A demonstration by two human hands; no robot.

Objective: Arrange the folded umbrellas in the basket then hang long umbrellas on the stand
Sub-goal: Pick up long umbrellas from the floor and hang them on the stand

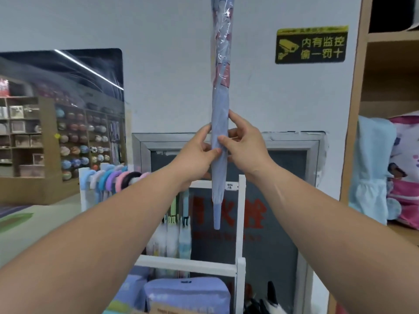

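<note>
**Lilac-blue long umbrella held upright above the white stand**

Lilac-blue cloth fills the middle of the scene. A long umbrella (219,103), rolled shut, is held upright at arm's length with its tip pointing down. The left hand (196,151) grips it from one side, thumb across the front. The right hand (246,145) pinches it from the other side, thumb on the cloth and forefinger stretched up along the edge. Its upper part is wrapped in clear plastic over a pinkish pattern, and its top runs out of view.

The tip hangs in front of the white stand (240,214), below the top rail. That rail carries a small printed label (230,186), too small to read. Further left on the rail, a row of curved handles (118,177) in blue, purple, pink and black hook over it, with the hung umbrellas dangling beneath. Low down at the stand's foot sit lilac packages (188,293); their print is blurred.

Behind the stand is a dark panel in a grey frame (292,143) with large red characters (229,214) on it, too smeared to read. On the wall above it, a black and yellow sign (311,45) shows a camera symbol and the words 内有监控 偷一罚十. To the right stands a wooden shelf (385,64), with a pale blue garment (371,168) and a pink bag (405,168) beside it. Far off on the left, shelves of balls (74,137) line the shop.
</note>
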